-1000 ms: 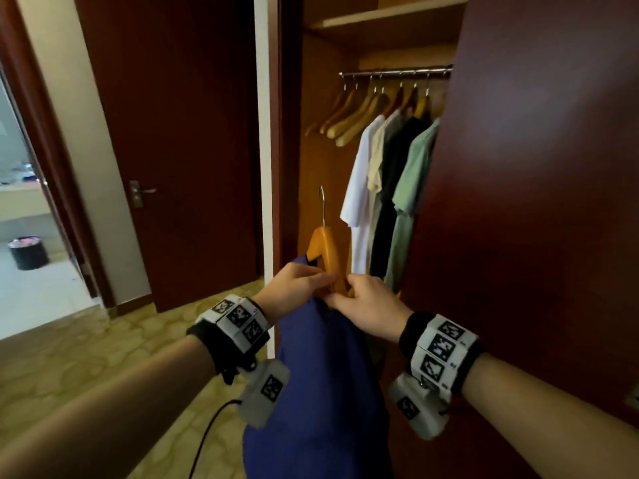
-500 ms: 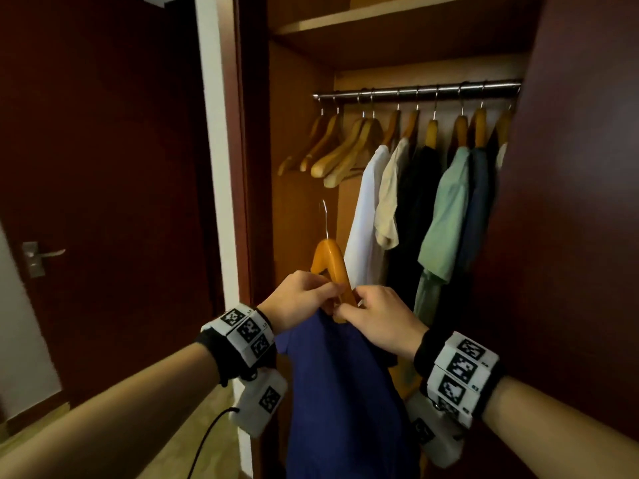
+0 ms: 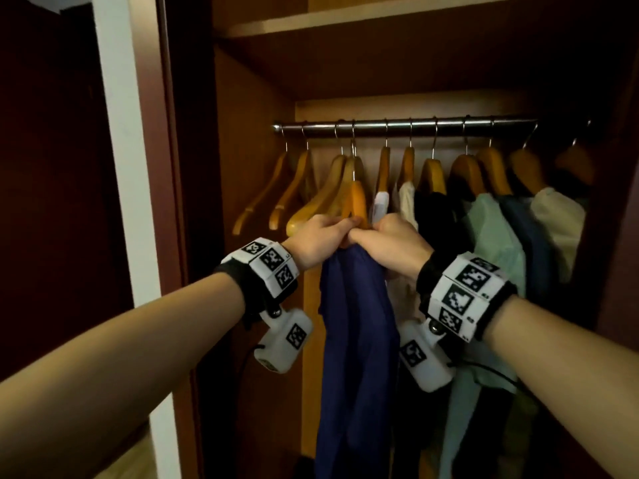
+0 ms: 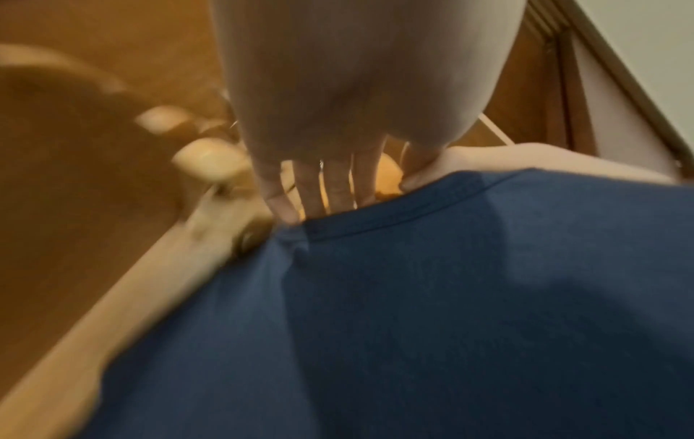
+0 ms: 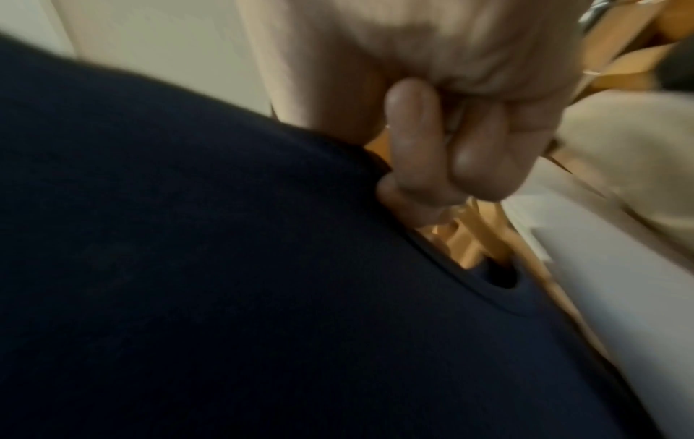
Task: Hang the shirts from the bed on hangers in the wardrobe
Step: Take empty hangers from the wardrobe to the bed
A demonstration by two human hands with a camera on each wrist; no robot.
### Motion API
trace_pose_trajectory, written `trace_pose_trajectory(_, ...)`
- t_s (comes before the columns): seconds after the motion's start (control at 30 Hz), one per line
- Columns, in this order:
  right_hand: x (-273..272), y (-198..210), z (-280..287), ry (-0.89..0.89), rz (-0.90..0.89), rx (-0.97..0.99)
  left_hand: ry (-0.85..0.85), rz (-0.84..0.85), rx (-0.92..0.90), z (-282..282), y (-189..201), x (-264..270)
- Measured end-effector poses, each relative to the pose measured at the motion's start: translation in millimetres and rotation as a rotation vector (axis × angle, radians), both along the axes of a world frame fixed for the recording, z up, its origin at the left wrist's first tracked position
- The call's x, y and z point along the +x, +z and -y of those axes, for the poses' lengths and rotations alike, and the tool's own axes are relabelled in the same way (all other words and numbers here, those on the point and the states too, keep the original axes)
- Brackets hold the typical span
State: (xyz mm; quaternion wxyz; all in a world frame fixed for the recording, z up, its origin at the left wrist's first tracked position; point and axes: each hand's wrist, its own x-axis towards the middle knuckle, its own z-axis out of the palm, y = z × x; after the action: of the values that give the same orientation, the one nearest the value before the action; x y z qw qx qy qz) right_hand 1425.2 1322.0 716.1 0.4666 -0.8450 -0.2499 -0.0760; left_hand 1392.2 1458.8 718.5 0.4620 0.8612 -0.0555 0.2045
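Left hand (image 3: 316, 242) and right hand (image 3: 390, 245) both clenching hanger (image 3: 356, 202) with navy shirt (image 3: 356, 323), below rail (image 3: 397, 125). Risk: hook missing rail, collar slipping off.

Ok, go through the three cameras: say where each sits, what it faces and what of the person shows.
Head: at eye level, facing the wardrobe rail; both forearms, left hand and right hand show.
Left wrist: under the left hand, looking up along its fingers at the blue shirt.
Right wrist: under the right hand, facing its curled fingers.
Shared: all three show the blue shirt and its wooden hanger.
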Motion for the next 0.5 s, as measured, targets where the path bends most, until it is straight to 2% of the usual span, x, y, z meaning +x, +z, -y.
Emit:
trace_pose_trajectory(0.13,53,41,-26,-0.07,0.055,-0.045,0.086,0.075,0.249,-33,35,45)
trace_pose_trajectory(0.23,85,74,-35,-0.12,0.07,-0.093,0.259,0.193,0.67,-58,50,72)
trace_pose_trajectory(0.3,105,92,-40,-0.178,0.099,-0.137,0.325,0.149,0.854,-70,53,88)
trace_pose_trajectory(0.37,122,103,-47,-0.234,0.127,-0.207,0.338,0.11,0.897,-78,51,103)
trace_pose_trajectory(0.5,144,103,-64,-0.311,0.15,-0.296,0.335,0.201,0.95,-79,39,113)
